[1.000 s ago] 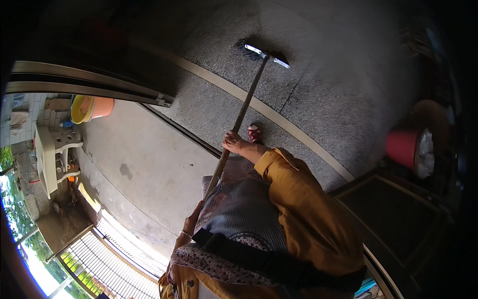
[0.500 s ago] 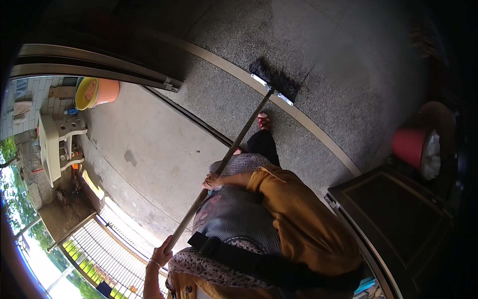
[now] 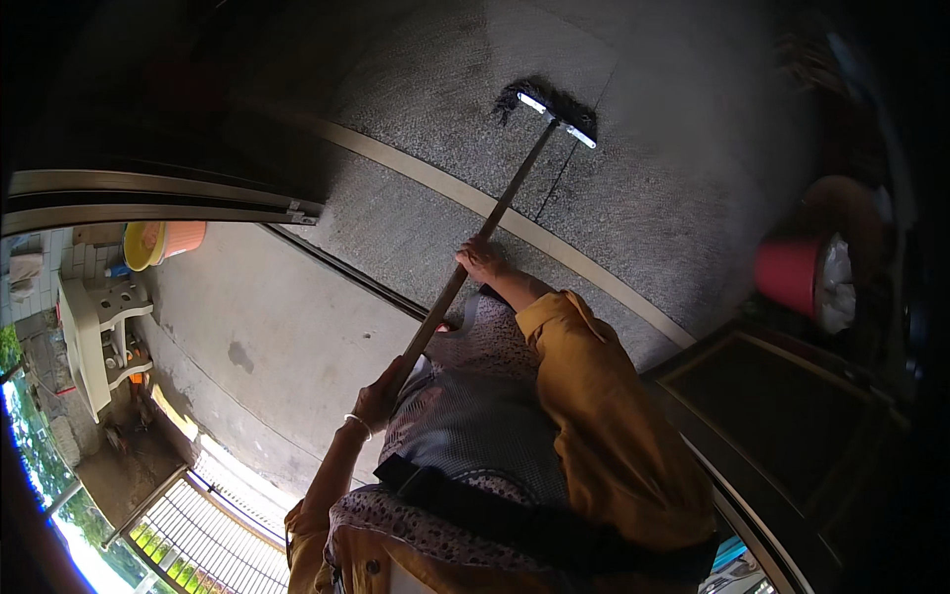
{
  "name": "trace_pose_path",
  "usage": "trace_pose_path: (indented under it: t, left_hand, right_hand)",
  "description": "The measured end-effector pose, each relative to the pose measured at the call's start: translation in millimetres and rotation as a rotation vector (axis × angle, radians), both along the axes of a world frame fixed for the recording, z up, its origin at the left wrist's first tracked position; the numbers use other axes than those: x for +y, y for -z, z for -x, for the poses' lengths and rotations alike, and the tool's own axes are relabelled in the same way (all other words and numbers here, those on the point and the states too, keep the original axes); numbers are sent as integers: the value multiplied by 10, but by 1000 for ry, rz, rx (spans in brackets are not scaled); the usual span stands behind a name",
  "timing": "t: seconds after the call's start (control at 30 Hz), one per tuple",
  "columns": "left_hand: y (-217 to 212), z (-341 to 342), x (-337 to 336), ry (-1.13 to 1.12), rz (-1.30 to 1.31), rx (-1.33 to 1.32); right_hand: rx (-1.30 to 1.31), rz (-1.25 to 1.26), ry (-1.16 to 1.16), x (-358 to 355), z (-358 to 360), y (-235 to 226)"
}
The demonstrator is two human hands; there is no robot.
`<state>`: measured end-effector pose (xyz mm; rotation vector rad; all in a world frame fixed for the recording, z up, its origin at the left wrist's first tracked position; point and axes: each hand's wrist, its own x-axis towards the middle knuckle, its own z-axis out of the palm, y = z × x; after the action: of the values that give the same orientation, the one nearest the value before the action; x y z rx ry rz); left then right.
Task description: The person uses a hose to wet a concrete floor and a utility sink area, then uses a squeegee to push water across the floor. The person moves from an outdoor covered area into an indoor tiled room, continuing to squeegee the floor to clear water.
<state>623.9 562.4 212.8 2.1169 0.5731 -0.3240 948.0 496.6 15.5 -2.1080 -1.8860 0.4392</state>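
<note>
Speckled grey terrazzo floor (image 3: pixel 416 109) fills the top of the frame, crossed by a pale strip running from upper left toward lower right, and the mop head (image 3: pixel 556 117) now sits further up and right than it did a moment ago, beyond that strip, a dark wet patch around it. So the stroke has gone outward: the long wooden handle (image 3: pixel 475 247) is stretched nearly straight away from the body, and more of the floor past the strip is getting covered. Right hand (image 3: pixel 482 259), at centre frame, is wrapped around the handle about halfway along, fingers curled fully closed on it, yellow sleeve (image 3: pixel 584 396) trailing down behind. Left hand (image 3: pixel 378 401), lower and left of centre, clamps the near end of the handle, fingers closed tight round it, a thin bracelet at the wrist. It has come up from the bottom edge where it was half a second back. Over at the right edge sits a red bucket (image 3: pixel 790 272) with a white bag beside it, well apart from the mop; at the far left, an orange and yellow basin (image 3: pixel 163 241) rests outside past the door track.
</note>
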Motion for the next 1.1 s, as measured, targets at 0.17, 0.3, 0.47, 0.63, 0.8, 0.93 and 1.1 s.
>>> trace_pose_path:
  t: [0.17, 0.3, 0.47, 0.63, 0.8, 0.93, 1.1]
  left_hand:
    - [219, -1547, -45, 1, 183, 109]
    - [123, -1747, -135, -29, 236, 116]
    - [-54, -834, 44, -72, 211, 212]
    - [-339, 819, 85, -141, 171, 387]
    - [-627, 2157, -104, -116, 127, 327]
    - [-774, 2303, -280, -158, 101, 345]
    - [-462, 2200, -362, -190, 135, 246]
  right_hand:
    - [-217, -124, 436, -135, -1197, 255]
    - [-327, -161, 269, -267, -1385, 153]
    - [-293, 50, -39, -66, -486, 339]
    - [-74, 200, -402, 91, 1055, -3]
    - [214, -468, -343, -237, 2626, 683]
    - [57, -191, -472, -502, 3115, 926]
    - [232, 81, -347, -453, 2528, 101]
